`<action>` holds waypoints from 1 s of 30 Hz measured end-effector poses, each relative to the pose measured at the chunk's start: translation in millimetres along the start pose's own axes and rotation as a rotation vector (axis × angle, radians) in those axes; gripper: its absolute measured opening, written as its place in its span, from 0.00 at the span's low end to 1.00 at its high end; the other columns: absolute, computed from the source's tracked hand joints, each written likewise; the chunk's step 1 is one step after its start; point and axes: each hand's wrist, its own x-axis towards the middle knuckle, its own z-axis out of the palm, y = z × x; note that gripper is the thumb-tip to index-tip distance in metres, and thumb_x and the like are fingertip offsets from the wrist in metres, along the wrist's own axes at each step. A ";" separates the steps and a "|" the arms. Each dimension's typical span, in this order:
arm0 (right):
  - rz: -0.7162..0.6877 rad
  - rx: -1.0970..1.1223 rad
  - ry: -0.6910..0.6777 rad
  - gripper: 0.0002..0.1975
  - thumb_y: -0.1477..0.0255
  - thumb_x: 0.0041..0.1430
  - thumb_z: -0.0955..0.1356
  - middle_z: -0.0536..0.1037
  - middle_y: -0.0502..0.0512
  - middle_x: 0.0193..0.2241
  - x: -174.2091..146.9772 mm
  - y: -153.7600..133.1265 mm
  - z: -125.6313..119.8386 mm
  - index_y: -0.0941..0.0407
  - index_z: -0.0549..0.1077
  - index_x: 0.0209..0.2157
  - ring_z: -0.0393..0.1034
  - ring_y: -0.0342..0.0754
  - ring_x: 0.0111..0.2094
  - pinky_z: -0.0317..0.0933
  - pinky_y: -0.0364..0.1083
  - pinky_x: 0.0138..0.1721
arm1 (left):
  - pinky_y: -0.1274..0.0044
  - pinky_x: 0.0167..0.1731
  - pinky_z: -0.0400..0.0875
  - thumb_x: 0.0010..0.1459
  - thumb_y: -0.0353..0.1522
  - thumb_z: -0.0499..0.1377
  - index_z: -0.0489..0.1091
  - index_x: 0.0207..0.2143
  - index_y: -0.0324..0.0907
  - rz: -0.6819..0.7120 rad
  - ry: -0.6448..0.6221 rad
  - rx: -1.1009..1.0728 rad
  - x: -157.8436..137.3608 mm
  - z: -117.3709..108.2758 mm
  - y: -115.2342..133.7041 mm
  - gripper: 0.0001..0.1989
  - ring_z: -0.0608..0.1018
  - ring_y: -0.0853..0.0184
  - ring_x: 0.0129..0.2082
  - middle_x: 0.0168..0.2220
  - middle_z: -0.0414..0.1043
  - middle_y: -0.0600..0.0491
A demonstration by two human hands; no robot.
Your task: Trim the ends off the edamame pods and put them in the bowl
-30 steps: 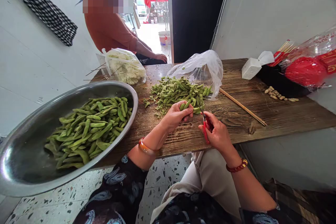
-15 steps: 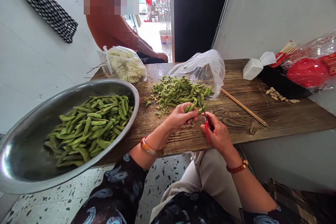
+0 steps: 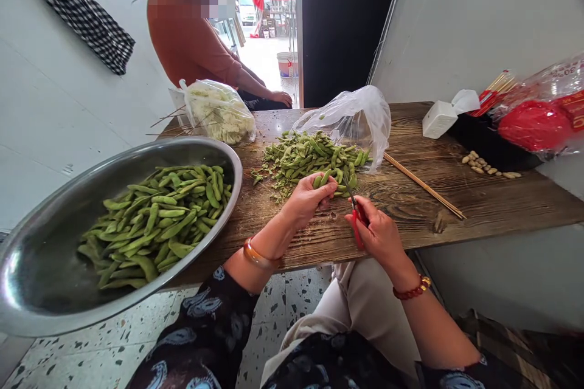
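Between the fingers of my left hand (image 3: 308, 199) are green edamame pods (image 3: 325, 179), pinched just in front of the pile. My right hand (image 3: 378, 225) grips a pair of scissors (image 3: 358, 219) with red handles, its dark blades pointing up and left, a short gap from the pods. Behind both hands lies a heap of edamame (image 3: 314, 155) with small trimmings at its left side. To the left, a large metal basin (image 3: 50, 194) holds many more pods.
On the wooden table (image 3: 410, 194) lie wooden skewers (image 3: 424, 185) and peanuts (image 3: 483, 164). A clear plastic bag (image 3: 365, 115) touches the heap. A bag of cauliflower (image 3: 221, 112) stands behind the basin. A seated person (image 3: 196, 48) is across the table. A tissue pack (image 3: 438, 120) sits right.
My left hand has shifted slightly left with the pods. The scissors in my right hand have drawn a little left and away from the pods. The seated person has moved slightly.
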 end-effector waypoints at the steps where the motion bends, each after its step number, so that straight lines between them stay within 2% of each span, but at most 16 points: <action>1: 0.005 0.004 -0.002 0.25 0.55 0.63 0.60 0.80 0.59 0.35 -0.2 -0.1 -0.1 0.57 0.66 0.54 0.74 0.53 0.35 0.64 0.48 0.37 | 0.84 0.14 0.51 0.45 0.38 0.68 0.66 0.29 0.37 0.007 0.012 -0.015 0.7 -0.9 0.2 0.17 0.60 0.80 0.15 0.20 0.62 0.60; 6: 0.078 0.135 0.020 0.25 0.54 0.63 0.61 0.80 0.57 0.36 -0.6 1.1 -1.7 0.56 0.66 0.53 0.75 0.51 0.34 0.64 0.46 0.35 | 0.85 0.15 0.54 0.45 0.36 0.68 0.63 0.30 0.39 0.053 0.110 -0.147 5.0 -9.5 5.9 0.17 0.62 0.80 0.16 0.19 0.61 0.61; 9: 0.116 0.210 0.047 0.23 0.55 0.63 0.61 0.80 0.55 0.36 -0.2 2.2 -2.7 0.55 0.67 0.52 0.75 0.50 0.34 0.64 0.45 0.34 | 0.83 0.20 0.65 0.46 0.35 0.66 0.62 0.30 0.40 0.041 0.206 -0.217 6.7 -16.7 10.5 0.15 0.70 0.76 0.21 0.24 0.68 0.57; 12: 0.126 0.233 0.044 0.23 0.56 0.62 0.62 0.80 0.55 0.35 0.0 2.7 -2.8 0.55 0.67 0.52 0.75 0.49 0.34 0.64 0.45 0.35 | 0.77 0.27 0.71 0.48 0.33 0.63 0.62 0.31 0.40 0.038 0.194 -0.170 7.8 -21.1 11.2 0.13 0.74 0.72 0.25 0.28 0.71 0.55; 14: 0.125 0.228 0.039 0.23 0.56 0.62 0.62 0.80 0.55 0.35 -0.1 2.8 -2.6 0.55 0.67 0.52 0.75 0.49 0.33 0.64 0.45 0.35 | 0.78 0.25 0.68 0.50 0.34 0.61 0.64 0.32 0.39 0.057 0.151 0.028 9.1 -21.6 8.1 0.10 0.70 0.74 0.21 0.24 0.68 0.57; 17: 0.104 0.223 0.049 0.23 0.56 0.62 0.62 0.80 0.55 0.35 -0.3 3.7 -2.1 0.55 0.67 0.53 0.75 0.49 0.34 0.64 0.45 0.34 | 0.80 0.25 0.63 0.53 0.35 0.59 0.68 0.29 0.39 0.148 0.140 0.627 11.2 -19.5 0.2 0.08 0.67 0.73 0.21 0.21 0.63 0.58; 20: 0.089 0.224 0.049 0.23 0.56 0.63 0.61 0.80 0.55 0.37 -0.4 6.5 -0.5 0.55 0.66 0.54 0.75 0.50 0.35 0.65 0.45 0.35 | 0.78 0.32 0.65 0.55 0.36 0.58 0.69 0.26 0.39 0.230 0.082 1.241 11.2 -15.4 -6.7 0.09 0.72 0.68 0.31 0.28 0.70 0.53; 22: 0.082 0.223 0.050 0.24 0.56 0.63 0.61 0.80 0.57 0.39 -0.7 9.1 1.3 0.55 0.66 0.54 0.75 0.50 0.35 0.65 0.46 0.37 | 0.77 0.34 0.65 0.56 0.36 0.57 0.71 0.29 0.41 0.228 0.029 1.494 9.8 -12.5 -9.4 0.08 0.73 0.66 0.35 0.35 0.71 0.51; 24: 0.079 0.221 0.053 0.25 0.56 0.62 0.62 0.80 0.58 0.40 -1.0 11.0 2.9 0.55 0.65 0.55 0.76 0.51 0.35 0.66 0.47 0.38 | 0.77 0.33 0.65 0.57 0.35 0.57 0.71 0.31 0.42 0.200 0.027 1.630 8.7 -10.7 -11.1 0.07 0.74 0.65 0.36 0.38 0.71 0.50; 26: 0.083 0.217 0.052 0.25 0.56 0.62 0.62 0.80 0.58 0.40 -1.1 11.2 3.3 0.55 0.65 0.55 0.76 0.51 0.36 0.66 0.47 0.39 | 0.76 0.31 0.64 0.57 0.34 0.57 0.71 0.30 0.41 0.189 0.052 1.661 8.9 -11.2 -12.0 0.07 0.74 0.65 0.35 0.39 0.71 0.49; 28: 0.095 0.216 0.050 0.25 0.56 0.62 0.62 0.80 0.57 0.40 -0.8 9.7 2.5 0.55 0.66 0.55 0.76 0.51 0.36 0.66 0.47 0.39 | 0.76 0.31 0.64 0.56 0.34 0.57 0.71 0.28 0.40 0.219 0.077 1.569 10.7 -14.4 -11.9 0.07 0.74 0.65 0.34 0.36 0.70 0.49; 30: 0.112 0.215 0.048 0.25 0.55 0.61 0.62 0.80 0.57 0.38 0.1 7.3 1.0 0.55 0.67 0.54 0.76 0.51 0.35 0.66 0.47 0.39 | 0.77 0.32 0.64 0.55 0.33 0.59 0.71 0.26 0.39 0.275 0.121 1.349 12.7 -18.9 -10.5 0.07 0.73 0.66 0.33 0.33 0.70 0.50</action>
